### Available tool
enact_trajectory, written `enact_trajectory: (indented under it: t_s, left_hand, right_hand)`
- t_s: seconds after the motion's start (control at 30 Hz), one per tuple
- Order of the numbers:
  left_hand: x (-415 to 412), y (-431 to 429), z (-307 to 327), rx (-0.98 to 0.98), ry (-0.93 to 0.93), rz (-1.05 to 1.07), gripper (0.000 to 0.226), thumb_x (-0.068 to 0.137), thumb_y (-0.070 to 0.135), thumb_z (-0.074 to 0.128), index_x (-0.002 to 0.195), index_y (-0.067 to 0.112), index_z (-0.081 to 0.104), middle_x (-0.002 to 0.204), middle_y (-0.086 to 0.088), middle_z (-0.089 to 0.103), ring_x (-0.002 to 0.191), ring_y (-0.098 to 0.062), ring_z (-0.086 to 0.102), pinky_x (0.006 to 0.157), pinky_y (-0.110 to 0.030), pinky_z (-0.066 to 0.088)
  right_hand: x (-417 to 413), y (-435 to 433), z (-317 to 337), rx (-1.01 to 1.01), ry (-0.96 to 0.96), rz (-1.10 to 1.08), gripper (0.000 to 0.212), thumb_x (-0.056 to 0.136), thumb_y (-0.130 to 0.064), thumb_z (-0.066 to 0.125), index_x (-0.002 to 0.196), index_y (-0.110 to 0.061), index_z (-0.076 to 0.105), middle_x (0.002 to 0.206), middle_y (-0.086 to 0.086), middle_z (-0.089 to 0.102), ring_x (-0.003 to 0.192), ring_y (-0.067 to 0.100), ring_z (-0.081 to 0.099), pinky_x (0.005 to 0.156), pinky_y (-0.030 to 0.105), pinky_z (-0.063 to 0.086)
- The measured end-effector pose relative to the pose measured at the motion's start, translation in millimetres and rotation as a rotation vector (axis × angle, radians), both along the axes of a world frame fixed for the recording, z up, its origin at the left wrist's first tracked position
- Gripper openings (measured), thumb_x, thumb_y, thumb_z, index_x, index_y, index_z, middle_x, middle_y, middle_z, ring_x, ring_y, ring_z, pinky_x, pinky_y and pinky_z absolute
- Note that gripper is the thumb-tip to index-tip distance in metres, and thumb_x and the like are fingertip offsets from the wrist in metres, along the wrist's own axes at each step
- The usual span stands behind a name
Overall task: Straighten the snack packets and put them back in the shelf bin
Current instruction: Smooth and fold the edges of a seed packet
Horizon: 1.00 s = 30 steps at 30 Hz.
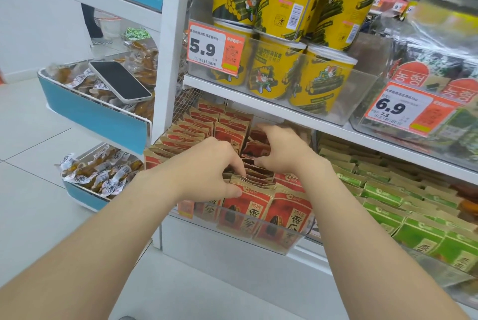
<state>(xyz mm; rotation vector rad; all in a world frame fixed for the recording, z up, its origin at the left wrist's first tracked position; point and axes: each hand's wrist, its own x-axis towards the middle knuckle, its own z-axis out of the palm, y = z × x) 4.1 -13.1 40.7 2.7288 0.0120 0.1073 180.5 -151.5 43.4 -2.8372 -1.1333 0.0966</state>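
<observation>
We are at the straightening step: our left hand (214, 164) pinches the tops of the near packets (243, 206) in the bin (292, 244), and our right hand (282, 149) curls round packets just behind. Next, we judge, both stacks need squaring upright and pressing into even rows.

White shelving (168, 61), blue-fronted rack (90, 115), pale tiled floor (31, 144).

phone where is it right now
In the head view the phone lies on the left, screen up on brown snack packs in the upper blue basket, beside the white shelf upright.
</observation>
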Motion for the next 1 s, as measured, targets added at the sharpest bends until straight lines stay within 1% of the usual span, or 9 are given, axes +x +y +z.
enact_trajectory:
  t_s: [0.17, 0.23, 0.3, 0.37, 0.47, 0.67, 0.77, 0.9, 1.0]
  left_hand:
    - [4, -5, -3, 0.002, -0.013, -0.003, 0.012, 0.095, 0.035, 0.078, 0.105, 0.032, 0.085, 0.116, 0.017, 0.077, 0.115, -0.007, 0.067, 0.106, -0.042, 0.055]
    - [7, -5, -6, 0.024, -0.007, -0.008, 0.009, 0.095, 0.036, 0.077, 0.095, 0.031, 0.084, 0.108, 0.015, 0.078, 0.109, -0.009, 0.069, 0.102, -0.046, 0.057]
    - [9, -6, -7, 0.058, -0.008, -0.013, 0.015, 0.096, 0.038, 0.075, 0.086, 0.029, 0.081, 0.099, 0.012, 0.079, 0.103, -0.012, 0.071, 0.099, -0.047, 0.058]
    - [12, -5, -7, 0.084, -0.023, -0.011, 0.02, 0.096, 0.037, 0.073, 0.08, 0.026, 0.079, 0.091, 0.01, 0.079, 0.094, -0.013, 0.071, 0.093, -0.044, 0.06]
    - [14, -6, -4, 0.064, -0.032, -0.009, 0.026, 0.096, 0.032, 0.074, 0.071, 0.026, 0.073, 0.08, 0.009, 0.077, 0.081, -0.013, 0.071, 0.083, -0.039, 0.06]
    - [12, -13, -3, 0.117, -0.057, 0.027, 0.006, 0.096, 0.036, 0.074, 0.092, 0.034, 0.078, 0.093, 0.015, 0.075, 0.094, -0.014, 0.069, 0.092, -0.042, 0.058]
    - [9, -13, -2, 0.171, -0.053, 0.092, 0.014, 0.096, 0.045, 0.074, 0.105, 0.037, 0.079, 0.106, 0.018, 0.073, 0.108, -0.015, 0.065, 0.104, -0.043, 0.051]
    - [11, -20, 1, 0.216, -0.109, 0.214, 0.015, 0.093, 0.047, 0.077, 0.103, 0.036, 0.076, 0.103, 0.016, 0.07, 0.108, -0.018, 0.061, 0.1, -0.043, 0.044]
    - [14, -26, 2, 0.209, -0.153, 0.302, 0.033, 0.087, 0.043, 0.084, 0.108, 0.038, 0.059, 0.117, 0.012, 0.058, 0.118, -0.022, 0.054, 0.104, -0.05, 0.039]
  right_hand:
    - [7, 0, -13, 0.112, -0.239, -0.11, 0.046, 0.102, -0.016, 0.065, 0.146, -0.024, 0.056, 0.126, 0.012, 0.072, 0.122, 0.039, 0.065, 0.098, 0.049, 0.053]
    - [8, 0, -14, 0.135, -0.292, -0.159, 0.048, 0.098, -0.002, 0.06, 0.141, -0.025, 0.059, 0.118, 0.011, 0.073, 0.111, 0.037, 0.069, 0.083, 0.042, 0.053]
    - [9, 1, -16, 0.078, -0.312, -0.162, 0.062, 0.094, 0.004, 0.059, 0.149, -0.024, 0.051, 0.126, 0.014, 0.07, 0.119, 0.038, 0.067, 0.094, 0.046, 0.052]
    - [9, 5, -17, -0.069, -0.241, -0.151, 0.081, 0.094, 0.001, 0.056, 0.166, -0.02, 0.025, 0.161, 0.021, 0.045, 0.151, 0.043, 0.041, 0.122, 0.059, 0.031]
    - [17, 7, -19, -0.181, 0.003, -0.137, 0.086, 0.104, -0.019, 0.045, 0.172, -0.025, -0.009, 0.18, 0.009, -0.014, 0.166, 0.031, -0.012, 0.127, 0.066, -0.009]
    - [13, 8, -17, -0.097, 0.087, -0.148, 0.08, 0.109, -0.033, 0.037, 0.171, -0.024, -0.013, 0.178, 0.007, -0.023, 0.164, 0.03, -0.022, 0.125, 0.065, -0.017]
    - [5, 8, -18, 0.004, 0.106, -0.091, 0.069, 0.111, -0.022, 0.034, 0.171, -0.009, 0.002, 0.179, 0.013, -0.013, 0.166, 0.034, -0.015, 0.132, 0.062, -0.005]
    - [-18, -7, -10, 0.198, 0.074, -0.037, 0.037, 0.107, -0.009, 0.038, 0.14, -0.002, 0.055, 0.148, 0.025, 0.057, 0.137, 0.041, 0.052, 0.104, 0.045, 0.047]
    - [-36, -31, -2, 0.333, 0.016, -0.017, 0.043, 0.106, -0.01, 0.042, 0.143, -0.009, 0.063, 0.134, 0.016, 0.072, 0.132, 0.034, 0.061, 0.107, 0.043, 0.053]
